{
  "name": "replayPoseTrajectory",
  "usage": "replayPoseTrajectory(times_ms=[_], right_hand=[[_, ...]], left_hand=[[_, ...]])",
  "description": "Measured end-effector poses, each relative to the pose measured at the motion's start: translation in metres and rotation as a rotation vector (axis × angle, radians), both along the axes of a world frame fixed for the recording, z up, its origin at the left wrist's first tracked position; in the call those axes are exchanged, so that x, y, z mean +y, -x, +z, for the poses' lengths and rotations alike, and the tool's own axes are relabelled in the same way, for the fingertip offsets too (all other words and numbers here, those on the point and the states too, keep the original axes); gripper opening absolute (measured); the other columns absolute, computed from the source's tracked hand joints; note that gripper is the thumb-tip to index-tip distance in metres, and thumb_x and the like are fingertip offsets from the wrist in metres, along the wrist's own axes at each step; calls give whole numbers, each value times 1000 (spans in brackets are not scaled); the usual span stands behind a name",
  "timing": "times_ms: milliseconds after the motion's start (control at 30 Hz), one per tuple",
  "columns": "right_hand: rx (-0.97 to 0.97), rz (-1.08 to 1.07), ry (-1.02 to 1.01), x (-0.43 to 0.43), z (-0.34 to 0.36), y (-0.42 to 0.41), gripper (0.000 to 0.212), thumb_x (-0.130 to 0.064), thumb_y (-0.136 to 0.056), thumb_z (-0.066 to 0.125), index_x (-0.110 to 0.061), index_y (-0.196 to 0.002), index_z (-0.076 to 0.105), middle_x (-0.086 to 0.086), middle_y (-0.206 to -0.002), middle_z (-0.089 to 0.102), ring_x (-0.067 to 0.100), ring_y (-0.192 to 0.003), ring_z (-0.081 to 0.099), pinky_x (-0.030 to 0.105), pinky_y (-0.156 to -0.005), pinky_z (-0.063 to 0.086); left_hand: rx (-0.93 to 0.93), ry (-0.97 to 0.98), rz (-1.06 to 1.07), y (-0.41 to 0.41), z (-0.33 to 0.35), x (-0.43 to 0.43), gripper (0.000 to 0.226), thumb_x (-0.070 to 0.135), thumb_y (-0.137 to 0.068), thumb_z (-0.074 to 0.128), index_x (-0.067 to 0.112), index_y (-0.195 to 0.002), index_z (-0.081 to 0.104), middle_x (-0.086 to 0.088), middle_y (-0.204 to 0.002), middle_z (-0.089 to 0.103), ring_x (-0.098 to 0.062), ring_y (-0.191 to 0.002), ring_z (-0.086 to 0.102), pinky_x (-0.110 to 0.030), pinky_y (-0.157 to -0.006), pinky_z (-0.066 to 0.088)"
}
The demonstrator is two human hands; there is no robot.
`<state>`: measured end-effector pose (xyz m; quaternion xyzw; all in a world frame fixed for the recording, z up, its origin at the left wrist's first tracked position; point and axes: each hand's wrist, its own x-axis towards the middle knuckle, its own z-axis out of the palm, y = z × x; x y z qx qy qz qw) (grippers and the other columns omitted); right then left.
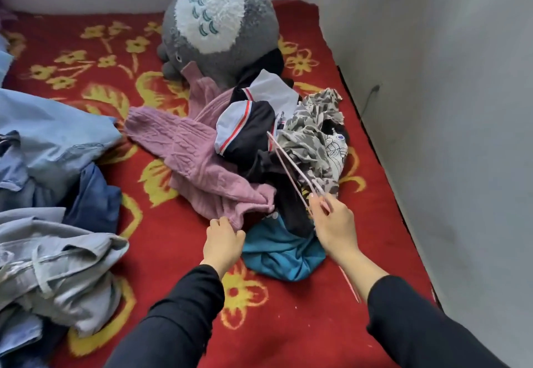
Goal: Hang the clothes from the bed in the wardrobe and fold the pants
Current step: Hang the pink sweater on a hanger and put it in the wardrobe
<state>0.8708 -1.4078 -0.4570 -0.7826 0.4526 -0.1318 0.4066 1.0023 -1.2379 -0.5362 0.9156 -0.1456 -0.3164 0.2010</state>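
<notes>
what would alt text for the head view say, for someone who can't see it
A person's left hand grips the hem of a pink knit sweater while the right hand holds a thin pink hanger over a pile of clothes on a red floral blanket. Blue and grey garments lie left; a grey plush toy sits behind.

The pile of blue and grey garments [52, 194] left of the pink sweater [199, 160] is cut off by the left picture edge. The black garment [291, 203] right of the sweater lies largely buried; its type cannot be determined. The pink hanger [291, 165] passes behind the right hand [334, 223]; its hook is not visible. The left hand's fingertips [222, 222] sit against the sweater hem, grip indeterminate.
</notes>
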Motion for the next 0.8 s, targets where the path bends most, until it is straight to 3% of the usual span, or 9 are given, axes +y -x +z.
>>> replayPoseTrajectory(times_ms=[133, 267, 367, 433, 500, 633, 700, 733, 800], right_hand=[[19, 17, -10, -13, -41, 0, 42, -37, -98, 46, -38, -56, 39, -20, -67, 47, 1, -70, 40, 21, -64, 31], [79, 47, 24, -19, -61, -3, 38, -39, -101, 39, -40, -63, 38, -20, -73, 47, 2, -75, 42, 23, -72, 31], [77, 50, -46, -17, -68, -1, 21, -43, -100, 36, -43, -95, 57, -28, -79, 53, 0, -86, 53, 22, -75, 37], [35, 59, -70, -14, -65, 0, 30, -43, -100, 36, -42, -126, 52, -35, -101, 59, -7, -100, 54, 19, -86, 42], [-27, 58, -136, -5, -60, -2, 37, -39, -101, 38, -45, -137, 44, -28, -112, 62, -2, -97, 57, 22, -87, 44], [-69, 66, -156, 18, -34, -11, 43, -30, -102, 39, -51, -139, 38, 3, -73, 62, 19, -68, 58, 47, -74, 49], [-80, 57, -155, 27, -14, -18, 43, -23, -102, 42, -36, -143, 41, 7, -98, 68, 17, -93, 61, 31, -85, 49], [-71, 70, -162, 31, -2, -22, 43, -22, -100, 47, -31, -142, 43, -3, -96, 68, 4, -91, 61, 14, -80, 48], [-28, 81, -191, 43, 28, -37, 54, -28, -91, 62, -29, -141, 41, -10, -77, 59, -3, -70, 57, 9, -64, 42]], left_hand=[[73, -42, 126, -9, -46, -19, 66, 43, -83, 65, 4, -126, 35, -20, -127, 39, -40, -119, 41, -44, -95, 39], [43, -52, 174, -17, -72, -36, 60, 43, -85, 60, 10, -128, 33, -21, -125, 36, -45, -114, 42, -45, -93, 38], [-9, 87, 198, -28, -74, -39, 24, 15, -93, 45, 12, -116, 49, -20, -118, 45, -42, -107, 46, -42, -88, 38], [7, 242, 254, -31, -62, -34, 16, 7, -91, 41, 12, -100, 52, -14, -102, 57, -37, -97, 54, -38, -77, 39], [22, 360, 288, -35, -41, -25, 15, 5, -90, 39, 13, -94, 51, -6, -88, 61, -33, -87, 56, -37, -70, 39], [-41, 466, 205, -55, 19, 2, 17, 9, -91, 42, 17, -92, 57, 7, -85, 62, -18, -83, 55, -32, -67, 37], [-85, 525, 141, -64, 57, 9, 14, 13, -89, 45, 16, -88, 59, 6, -83, 65, -14, -79, 56, -30, -66, 39], [-100, 560, 114, -66, 79, 11, 13, 13, -88, 47, 16, -88, 60, 6, -83, 66, -13, -79, 57, -30, -68, 41], [-129, 618, 54, -70, 126, 14, 14, 10, -88, 52, 20, -85, 61, 9, -80, 65, -9, -75, 56, -25, -67, 40]])
